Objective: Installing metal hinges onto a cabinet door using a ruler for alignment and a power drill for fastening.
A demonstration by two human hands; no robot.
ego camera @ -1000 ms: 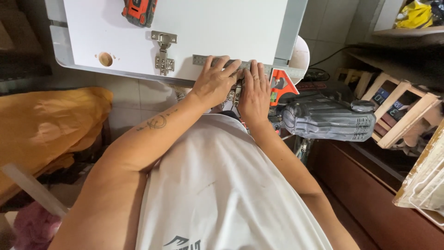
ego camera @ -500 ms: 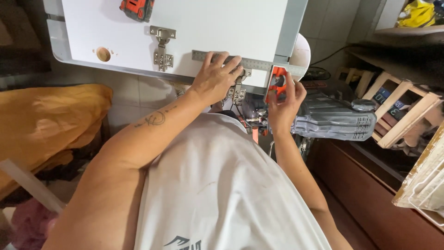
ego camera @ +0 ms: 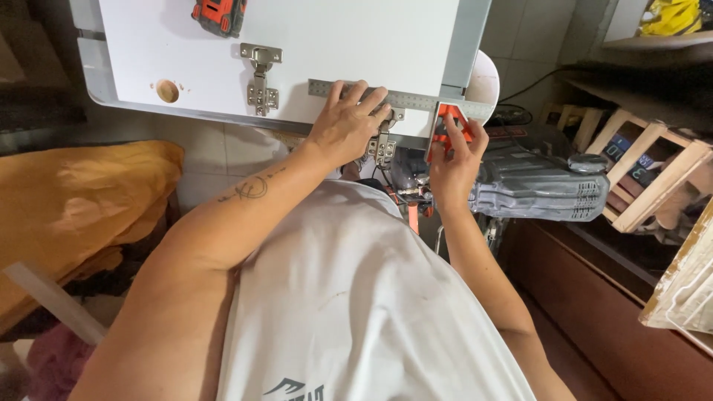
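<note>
A white cabinet door panel (ego camera: 312, 44) lies flat before me. My left hand (ego camera: 347, 122) presses down on a steel ruler blade (ego camera: 416, 99) that runs along the panel's near edge, and covers the top of a metal hinge (ego camera: 385, 147). My right hand (ego camera: 454, 160) pinches the red triangular head of the square (ego camera: 448, 122) at the ruler's right end. A second metal hinge (ego camera: 260, 78) sits fixed to the panel further left, beside a round bored hole (ego camera: 167, 90).
A red and black power tool (ego camera: 219, 15) rests at the panel's far edge. A grey ribbed machine (ego camera: 535, 186) stands to the right, with wooden crates (ego camera: 646, 171) beyond it. An orange cloth (ego camera: 74, 200) covers something at the left.
My right hand left the hinge area, moved right and took hold of the square's red head. My left hand stayed on the ruler.
</note>
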